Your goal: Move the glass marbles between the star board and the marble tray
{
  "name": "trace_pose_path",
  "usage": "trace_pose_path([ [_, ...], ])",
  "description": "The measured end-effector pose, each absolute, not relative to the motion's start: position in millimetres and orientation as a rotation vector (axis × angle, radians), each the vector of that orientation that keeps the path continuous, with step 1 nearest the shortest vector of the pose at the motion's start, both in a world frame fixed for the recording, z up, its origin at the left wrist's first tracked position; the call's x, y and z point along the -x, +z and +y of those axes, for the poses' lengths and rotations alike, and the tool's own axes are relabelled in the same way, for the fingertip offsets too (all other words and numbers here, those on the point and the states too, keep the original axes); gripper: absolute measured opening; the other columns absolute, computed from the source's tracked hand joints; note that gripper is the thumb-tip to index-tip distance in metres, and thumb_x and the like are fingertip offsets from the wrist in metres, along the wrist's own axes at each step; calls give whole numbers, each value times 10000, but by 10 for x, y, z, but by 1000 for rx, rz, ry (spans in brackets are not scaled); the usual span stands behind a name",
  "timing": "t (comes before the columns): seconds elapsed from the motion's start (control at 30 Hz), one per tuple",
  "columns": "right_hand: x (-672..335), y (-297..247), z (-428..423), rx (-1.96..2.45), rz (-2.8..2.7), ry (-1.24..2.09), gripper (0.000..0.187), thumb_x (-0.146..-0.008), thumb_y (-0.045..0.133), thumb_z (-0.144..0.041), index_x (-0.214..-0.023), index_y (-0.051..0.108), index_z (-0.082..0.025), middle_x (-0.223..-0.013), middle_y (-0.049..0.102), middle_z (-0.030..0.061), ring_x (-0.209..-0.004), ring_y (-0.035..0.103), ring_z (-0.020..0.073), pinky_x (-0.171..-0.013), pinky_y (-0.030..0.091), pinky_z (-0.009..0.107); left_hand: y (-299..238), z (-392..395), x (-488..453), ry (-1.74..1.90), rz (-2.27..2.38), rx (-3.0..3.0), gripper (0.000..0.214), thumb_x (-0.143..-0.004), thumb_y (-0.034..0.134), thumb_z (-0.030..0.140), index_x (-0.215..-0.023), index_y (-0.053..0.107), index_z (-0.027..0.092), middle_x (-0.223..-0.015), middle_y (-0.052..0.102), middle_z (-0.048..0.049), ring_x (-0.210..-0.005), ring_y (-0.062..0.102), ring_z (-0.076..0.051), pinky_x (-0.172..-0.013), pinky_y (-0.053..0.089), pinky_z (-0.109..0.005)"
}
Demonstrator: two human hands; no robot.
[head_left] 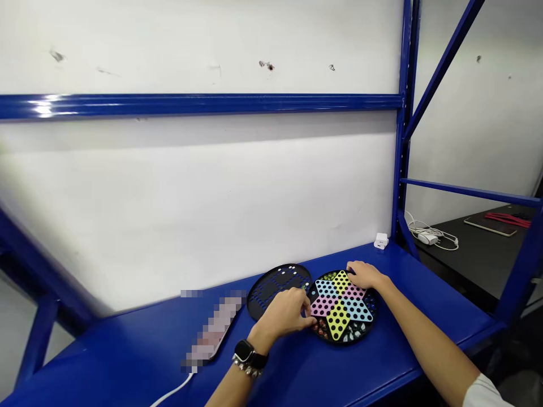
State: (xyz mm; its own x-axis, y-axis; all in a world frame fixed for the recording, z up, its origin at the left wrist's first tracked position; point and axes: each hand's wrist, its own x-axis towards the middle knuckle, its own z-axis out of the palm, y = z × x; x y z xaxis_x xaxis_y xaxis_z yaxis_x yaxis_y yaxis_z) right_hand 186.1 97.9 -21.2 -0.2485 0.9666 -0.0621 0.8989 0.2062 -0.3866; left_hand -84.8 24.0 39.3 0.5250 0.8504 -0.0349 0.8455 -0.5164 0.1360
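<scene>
Blue tabletop (127,356), pale wall behind. Star-patterned board (339,305), yellow, pink and light blue with black holes, sits on the table right of centre, within a round black tray (343,343). Coloured pieces lie in the tray's outer pockets: red ones (322,328) lower left, clear ones (354,332) lower right, dark blue at right, yellow-green at top. Left hand (285,312) at the board's left side, thumb and forefinger bent close together over the edge near the red pieces; cannot tell whether anything is pinched between them. Right hand (365,276) at the upper right rim, fingers curled down by the edge; cannot tell whether they grasp it or merely rest. Second black disc (265,287), with blue openings and a few white dots, lies just left, partly behind the left hand. Dark watch (245,351) and beaded bracelet (248,368) on left wrist. Farther left, a pixelated flat object (218,328) with white cable (173,390). White adapter (380,241) near the far right corner.
</scene>
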Motion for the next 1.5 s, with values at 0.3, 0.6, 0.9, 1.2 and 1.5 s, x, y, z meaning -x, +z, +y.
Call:
trace_pose_path([
  [0.3,-1860,-212,969,1794,-2273,513,244,-887,468,-303,-1077,603,-229,-1107,648,97,-953,610,253,-746,410,323,380,148,751,-25,1518,-2609,182,-755,609,336,-741,747,219,-827,750,-74,-786,680,-259,-669,458,-320],
  [0.6,-1842,-172,940,1813,-2283,508,267,-887,454,-306,-1094,604,-229,-1125,647,92,-987,603,253,-767,411,317,366,158,756,-27,1513,-2608,204,-755,619,366,-694,769,241,-737,741,-61,-734,685,-252,-658,454,-313],
  [0.9,-1843,-195,950,1806,-2270,536,241,-891,459,-318,-1067,597,-230,-1100,646,88,-955,605,249,-746,410,315,336,80,661,-27,1720,-2491,134,-697,647,301,-684,751,217,-740,732,-76,-760,697,-269,-675,469,-324],
  [1.2,-1846,-192,947,1795,-2259,561,286,-888,459,-328,-1118,597,-230,-1157,636,106,-1001,597,271,-782,419,343,432,220,825,273,1773,-2339,207,-739,585,323,-718,760,216,-708,728,-18,-670,646,-169,-584,387,-246],
  [1.5,-1839,-181,942,1795,-2278,556,280,-890,452,-326,-1109,590,-221,-1162,636,102,-1015,598,273,-796,421,349,287,695,1596,293,2205,-2106,292,-831,565,426,-927,763,234,-925,753,-59,-862,688,-251,-655,431,-272],
])
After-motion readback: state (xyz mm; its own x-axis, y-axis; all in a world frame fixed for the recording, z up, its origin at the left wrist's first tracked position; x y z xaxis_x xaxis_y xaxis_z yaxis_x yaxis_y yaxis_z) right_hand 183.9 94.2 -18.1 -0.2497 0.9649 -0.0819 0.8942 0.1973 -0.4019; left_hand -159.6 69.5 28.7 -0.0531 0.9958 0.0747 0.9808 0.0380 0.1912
